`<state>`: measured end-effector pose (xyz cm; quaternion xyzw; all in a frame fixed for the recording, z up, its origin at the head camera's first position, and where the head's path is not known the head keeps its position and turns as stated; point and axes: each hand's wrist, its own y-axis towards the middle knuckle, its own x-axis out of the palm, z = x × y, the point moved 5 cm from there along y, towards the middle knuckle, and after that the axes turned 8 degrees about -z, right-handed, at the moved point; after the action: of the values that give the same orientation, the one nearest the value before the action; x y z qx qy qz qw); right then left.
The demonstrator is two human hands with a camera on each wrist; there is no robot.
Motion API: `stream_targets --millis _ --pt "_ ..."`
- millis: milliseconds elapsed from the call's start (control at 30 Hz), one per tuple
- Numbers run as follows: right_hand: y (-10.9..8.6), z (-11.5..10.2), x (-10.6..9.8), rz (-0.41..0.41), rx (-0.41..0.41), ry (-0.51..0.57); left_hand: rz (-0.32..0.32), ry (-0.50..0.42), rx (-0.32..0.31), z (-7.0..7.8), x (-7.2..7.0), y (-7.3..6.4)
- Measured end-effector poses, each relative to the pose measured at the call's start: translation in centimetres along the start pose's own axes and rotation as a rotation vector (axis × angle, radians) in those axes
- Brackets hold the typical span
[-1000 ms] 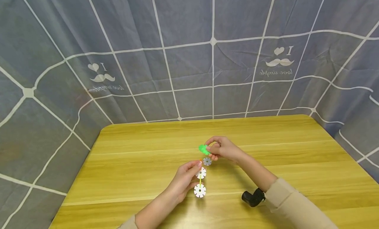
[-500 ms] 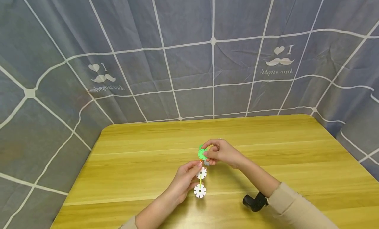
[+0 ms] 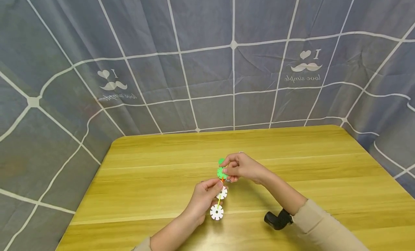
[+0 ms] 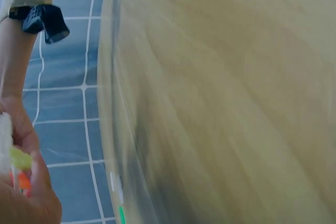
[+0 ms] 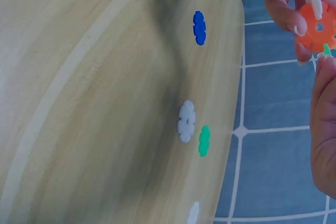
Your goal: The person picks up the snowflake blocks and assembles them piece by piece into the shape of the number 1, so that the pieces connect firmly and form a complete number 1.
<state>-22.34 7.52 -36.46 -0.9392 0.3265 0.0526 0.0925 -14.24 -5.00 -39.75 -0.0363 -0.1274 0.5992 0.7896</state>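
Over the table (image 3: pixel 155 193), my right hand (image 3: pixel 242 168) pinches the green disc (image 3: pixel 221 173), my left hand (image 3: pixel 202 197) the chain (image 3: pixel 219 201); crooked pressing could split it.

Wood-grain counter (image 3: pixel 155 182), rounded far corners, grey-blue curtain (image 3: pixel 210 72) behind and along both sides, white grid lines (image 3: pixel 233 74), pale diamonds (image 3: pixel 234 44) at some crossings, two mirrored "love simple" prints (image 3: pixel 306 67), heart and moustache each.

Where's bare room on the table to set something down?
On the table: between the left hand and left edge, and between the right sleeve and right edge. Crowded: around the right hand, where loose discs lie.
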Motion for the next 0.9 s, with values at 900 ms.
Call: stream_targets --millis 900 --pt "-0.17 0.62 0.64 0.126 -0.039 0.044 0.093 -0.015 0.085 0.0 0.26 -0.06"
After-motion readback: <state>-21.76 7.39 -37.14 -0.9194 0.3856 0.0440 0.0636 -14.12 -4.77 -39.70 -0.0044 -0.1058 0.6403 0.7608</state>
